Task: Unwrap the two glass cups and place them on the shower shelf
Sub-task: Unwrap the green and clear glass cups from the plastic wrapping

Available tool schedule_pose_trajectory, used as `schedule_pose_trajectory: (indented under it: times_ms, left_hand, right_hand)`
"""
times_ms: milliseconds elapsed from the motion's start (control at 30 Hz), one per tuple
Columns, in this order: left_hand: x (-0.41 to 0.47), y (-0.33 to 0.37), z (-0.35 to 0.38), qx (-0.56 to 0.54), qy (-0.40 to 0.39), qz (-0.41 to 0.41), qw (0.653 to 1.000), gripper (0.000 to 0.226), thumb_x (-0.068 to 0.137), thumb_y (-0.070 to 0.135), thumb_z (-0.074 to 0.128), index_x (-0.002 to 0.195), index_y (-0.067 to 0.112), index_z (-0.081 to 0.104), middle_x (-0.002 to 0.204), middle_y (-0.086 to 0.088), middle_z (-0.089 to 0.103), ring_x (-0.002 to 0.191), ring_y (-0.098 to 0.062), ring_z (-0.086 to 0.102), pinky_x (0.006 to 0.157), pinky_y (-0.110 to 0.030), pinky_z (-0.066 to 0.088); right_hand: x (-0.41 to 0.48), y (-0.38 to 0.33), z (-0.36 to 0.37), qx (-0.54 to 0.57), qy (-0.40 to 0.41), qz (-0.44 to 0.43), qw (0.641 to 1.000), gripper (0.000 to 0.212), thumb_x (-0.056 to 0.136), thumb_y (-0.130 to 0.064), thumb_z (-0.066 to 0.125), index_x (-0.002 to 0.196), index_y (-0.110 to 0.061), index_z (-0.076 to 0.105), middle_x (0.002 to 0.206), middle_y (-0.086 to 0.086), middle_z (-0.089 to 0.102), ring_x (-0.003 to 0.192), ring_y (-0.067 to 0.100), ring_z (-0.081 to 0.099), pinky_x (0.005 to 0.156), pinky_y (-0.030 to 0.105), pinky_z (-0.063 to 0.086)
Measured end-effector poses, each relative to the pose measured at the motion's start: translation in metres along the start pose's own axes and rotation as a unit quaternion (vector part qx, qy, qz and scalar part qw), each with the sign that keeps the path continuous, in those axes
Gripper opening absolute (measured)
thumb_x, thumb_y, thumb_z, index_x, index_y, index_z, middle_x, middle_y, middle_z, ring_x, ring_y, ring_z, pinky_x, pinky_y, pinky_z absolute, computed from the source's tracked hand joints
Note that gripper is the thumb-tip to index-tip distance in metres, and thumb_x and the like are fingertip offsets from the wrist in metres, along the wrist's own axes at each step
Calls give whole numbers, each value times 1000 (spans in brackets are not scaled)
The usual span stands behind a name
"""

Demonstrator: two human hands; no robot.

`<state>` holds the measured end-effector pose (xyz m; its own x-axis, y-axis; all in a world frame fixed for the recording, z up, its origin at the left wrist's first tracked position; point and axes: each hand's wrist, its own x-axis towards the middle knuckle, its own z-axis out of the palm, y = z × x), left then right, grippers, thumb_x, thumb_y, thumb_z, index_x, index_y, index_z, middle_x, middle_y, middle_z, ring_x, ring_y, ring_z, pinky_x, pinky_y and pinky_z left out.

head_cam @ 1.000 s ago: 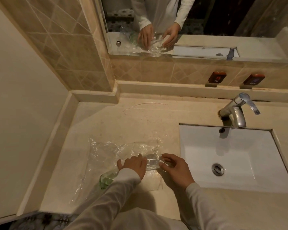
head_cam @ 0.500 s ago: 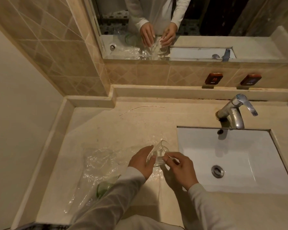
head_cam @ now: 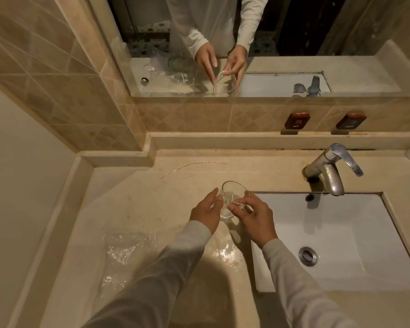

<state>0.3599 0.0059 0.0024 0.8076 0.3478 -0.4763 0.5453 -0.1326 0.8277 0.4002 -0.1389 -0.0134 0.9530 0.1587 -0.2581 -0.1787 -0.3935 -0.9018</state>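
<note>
A clear glass cup (head_cam: 231, 194) is held upright above the beige counter, just left of the sink. My left hand (head_cam: 206, 213) grips its left side and my right hand (head_cam: 255, 218) holds its right side near the rim. Crumpled clear plastic wrap (head_cam: 126, 252) lies on the counter by my left forearm. The second cup is hidden behind my left arm; in the mirror a greenish cup (head_cam: 176, 62) shows on the counter.
A white sink basin (head_cam: 341, 233) with a metal drain (head_cam: 307, 255) sits at right, under a chrome tap (head_cam: 329, 169). A raised ledge (head_cam: 246, 140) runs along the back wall below the mirror (head_cam: 294, 43). Two brown hot and cold tags (head_cam: 296, 120) are on the tiles.
The cup has come out of the plastic wrap and risen upright between both hands, moving away from me. The wrap now lies loose on the counter.
</note>
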Motion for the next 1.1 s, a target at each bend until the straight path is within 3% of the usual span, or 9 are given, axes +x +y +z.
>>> schedule_pose_trajectory:
  times_ms: [133,300,367,467,533,700,867,967,1100]
  left_hand:
    - [23,11,9,-7,-31,-21,999,40,99,44,42,139,40,48,136,-2,59,123,-26,56,108,-44,42]
    - [48,13,17,16,-41,-34,998,42,101,40,39,143,41,42,139,-5,57,124,-28,54,109,-44,40]
    - [57,13,20,18,-38,-49,998,42,102,41,39,144,43,40,142,-5,54,126,-29,53,110,-45,39]
    - [68,19,26,-14,-35,-86,996,42,101,39,42,142,43,42,142,-17,51,129,-41,48,109,-54,38]
    - [74,22,28,-30,-35,-99,994,42,100,37,44,142,43,43,142,-17,51,130,-41,47,108,-54,39]
    - [83,25,28,-54,-27,-108,992,45,98,31,47,141,45,43,144,-14,51,130,-38,47,107,-52,39]
    - [82,29,25,-50,-37,-106,992,44,98,37,46,140,47,42,142,-16,51,130,-41,46,106,-55,38]
    - [73,27,20,-9,-55,-76,996,35,97,40,41,129,47,52,130,-13,61,120,-38,56,102,-53,44]
    - [55,18,4,33,-45,-46,997,37,100,31,39,134,34,53,127,-8,64,115,-33,60,102,-48,47]
  right_hand:
    - [27,-2,0,-22,5,-24,999,14,77,-17,87,88,-22,79,150,5,51,125,10,48,101,30,46]
    - [51,1,6,-46,26,-46,998,13,76,-12,88,86,-16,81,144,3,48,122,15,50,106,37,48]
    - [60,2,7,-61,20,-56,996,12,77,-12,87,86,-15,81,141,-2,47,121,14,48,105,27,46]
    - [71,2,9,-81,18,-52,995,10,79,-14,85,88,-13,81,142,-4,45,117,8,45,90,-5,32]
    - [77,2,12,-81,23,-45,995,16,80,-10,84,95,-8,79,143,-3,45,117,7,43,82,-12,28]
    - [87,-1,15,-68,25,-15,997,41,82,-8,83,119,-1,69,142,-4,44,117,9,41,71,-14,30]
    - [87,-4,16,-115,21,-26,993,23,83,-11,82,104,-7,78,151,2,43,127,16,46,80,-14,24]
    - [83,-8,15,-137,0,-42,990,27,85,-15,80,111,-14,76,156,4,38,138,26,45,103,7,28]
    - [69,-12,15,-150,3,-47,988,31,89,-19,77,119,-17,71,164,5,26,147,30,33,110,23,26]
